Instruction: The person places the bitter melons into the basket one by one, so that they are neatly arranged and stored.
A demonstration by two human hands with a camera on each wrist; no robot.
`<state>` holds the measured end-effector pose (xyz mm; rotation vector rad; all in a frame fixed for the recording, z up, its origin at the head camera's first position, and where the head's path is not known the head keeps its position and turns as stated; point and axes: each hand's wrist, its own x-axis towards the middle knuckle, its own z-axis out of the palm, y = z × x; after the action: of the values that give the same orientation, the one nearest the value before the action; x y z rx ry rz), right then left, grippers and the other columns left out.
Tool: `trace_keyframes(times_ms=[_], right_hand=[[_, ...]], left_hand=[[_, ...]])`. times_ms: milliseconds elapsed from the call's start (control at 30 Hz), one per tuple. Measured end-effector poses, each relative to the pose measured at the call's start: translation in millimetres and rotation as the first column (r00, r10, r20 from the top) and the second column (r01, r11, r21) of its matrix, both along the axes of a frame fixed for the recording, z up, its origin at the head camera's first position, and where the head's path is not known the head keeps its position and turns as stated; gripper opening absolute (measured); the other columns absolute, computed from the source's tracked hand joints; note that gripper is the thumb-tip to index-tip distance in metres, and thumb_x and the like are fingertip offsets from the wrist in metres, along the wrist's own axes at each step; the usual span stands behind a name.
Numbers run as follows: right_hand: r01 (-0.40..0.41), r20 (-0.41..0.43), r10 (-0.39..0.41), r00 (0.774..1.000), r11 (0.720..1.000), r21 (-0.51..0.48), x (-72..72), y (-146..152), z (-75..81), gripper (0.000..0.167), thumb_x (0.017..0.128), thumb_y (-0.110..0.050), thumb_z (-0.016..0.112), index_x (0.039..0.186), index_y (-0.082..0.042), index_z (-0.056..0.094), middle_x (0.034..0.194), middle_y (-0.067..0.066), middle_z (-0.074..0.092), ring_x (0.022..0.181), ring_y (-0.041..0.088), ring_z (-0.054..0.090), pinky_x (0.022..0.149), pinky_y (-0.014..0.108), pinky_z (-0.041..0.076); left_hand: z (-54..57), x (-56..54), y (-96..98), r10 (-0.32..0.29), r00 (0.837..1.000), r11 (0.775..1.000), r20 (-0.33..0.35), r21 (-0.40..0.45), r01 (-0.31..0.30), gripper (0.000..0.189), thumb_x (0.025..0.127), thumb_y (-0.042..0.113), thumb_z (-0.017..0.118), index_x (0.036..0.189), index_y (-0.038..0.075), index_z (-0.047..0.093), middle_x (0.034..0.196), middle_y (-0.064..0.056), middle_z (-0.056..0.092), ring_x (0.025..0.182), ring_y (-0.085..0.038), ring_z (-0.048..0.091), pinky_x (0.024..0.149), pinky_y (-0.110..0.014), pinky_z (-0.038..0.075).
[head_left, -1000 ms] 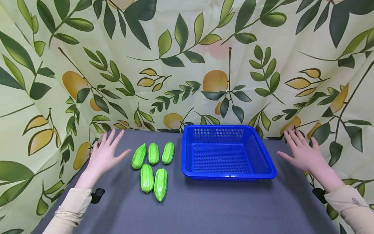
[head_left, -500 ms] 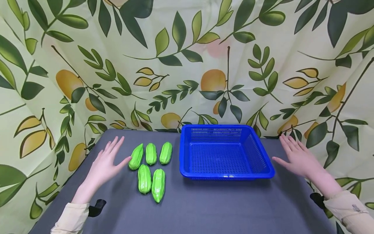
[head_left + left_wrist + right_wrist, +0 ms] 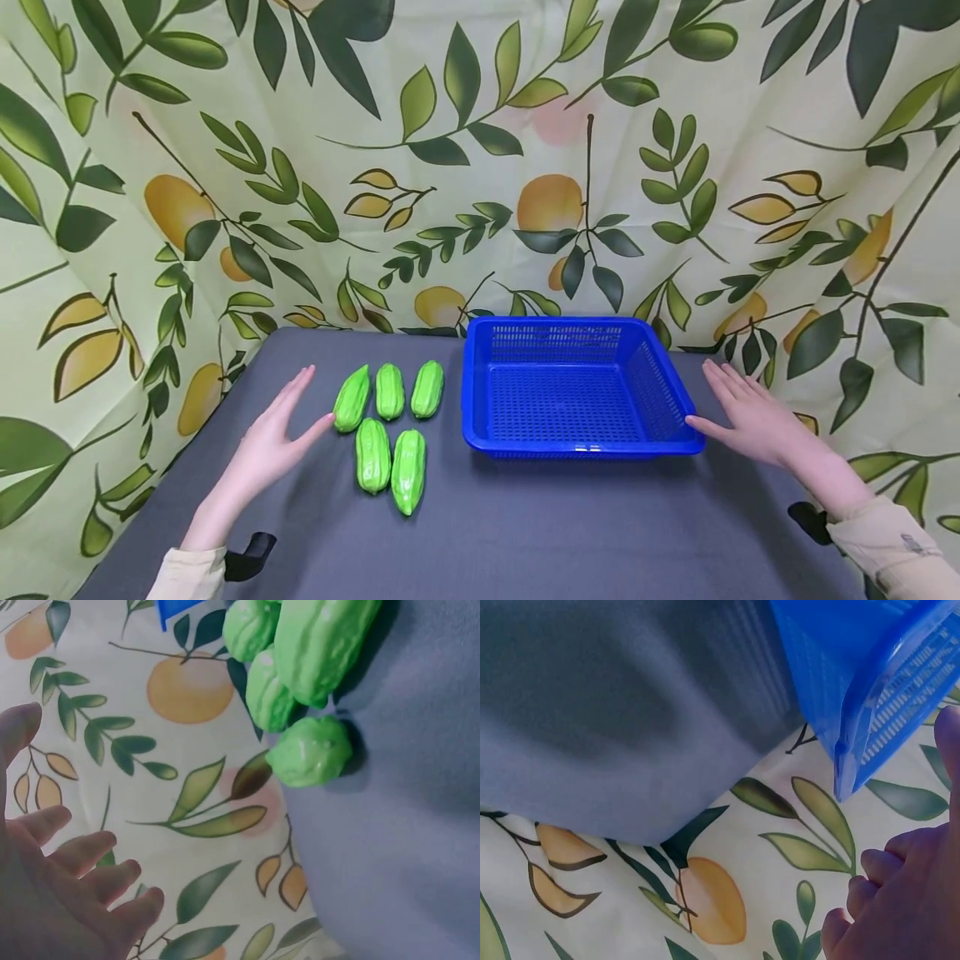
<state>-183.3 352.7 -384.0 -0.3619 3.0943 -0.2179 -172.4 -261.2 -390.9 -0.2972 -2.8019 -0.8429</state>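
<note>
Several bright green, ridged bitter gourds lie in two loose rows on the grey table. The back row has a left gourd (image 3: pixel 352 400), a middle one (image 3: pixel 389 392) and a right one (image 3: pixel 427 389); in front are two more, a left one (image 3: pixel 372 456) and a right one (image 3: pixel 408 472). My left hand (image 3: pixel 262 454) is held to their left, fingers extended, its thumb tip overlapping the back-left gourd's edge. To their right stands a blue perforated plastic basket (image 3: pixel 585 451). My right hand (image 3: pixel 761 425) is beside it, fingers extended, thumb tip overlapping its right rim. Both hands hold nothing.
A leaf-and-fruit patterned cloth (image 3: pixel 450 192) rises behind the grey table (image 3: pixel 540 533) and along both sides. A black strap end (image 3: pixel 250 557) hangs at the left wrist, and a black piece (image 3: pixel 810 522) sits below the right wrist.
Both hands have come lower in the head view. The right one has moved left to the basket's rim, and the left thumb has neared the gourds. Gourds and basket stay put.
</note>
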Motion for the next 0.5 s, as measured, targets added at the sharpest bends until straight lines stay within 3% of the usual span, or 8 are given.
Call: trace_keyframes(times_ms=[233, 500], right_hand=[[-0.007, 0.029, 0.008, 1.0, 0.999, -0.032, 3.1, -6, -4.8, 0.095, 0.089, -0.056, 0.054, 0.146, 0.011, 0.017, 0.15, 0.035, 0.02, 0.138, 0.052, 0.017, 0.115, 0.061, 0.007], [0.006, 0.086, 0.001, 0.996, 0.997, -0.083, 8.0, -8, -10.9, 0.096, 0.089, -0.054, 0.056, 0.147, 0.011, 0.015, 0.15, 0.035, 0.017, 0.139, 0.052, 0.013, 0.115, 0.061, 0.004]], left_hand=[[-10.6, 4.3, 5.0, -0.025, 0.999, 0.997, -0.026, 0.067, 0.027, 0.076, 0.09, 0.033, 0.065, 0.152, 0.016, 0.023, 0.151, -0.022, 0.031, 0.136, -0.046, 0.032, 0.103, -0.064, 0.031], [-24.7, 12.3, 11.5, -0.005, 1.0, 0.993, 0.008, 0.119, 0.004, 0.073, 0.09, 0.032, 0.065, 0.149, 0.01, 0.028, 0.148, -0.025, 0.035, 0.134, -0.046, 0.034, 0.103, -0.063, 0.032]])
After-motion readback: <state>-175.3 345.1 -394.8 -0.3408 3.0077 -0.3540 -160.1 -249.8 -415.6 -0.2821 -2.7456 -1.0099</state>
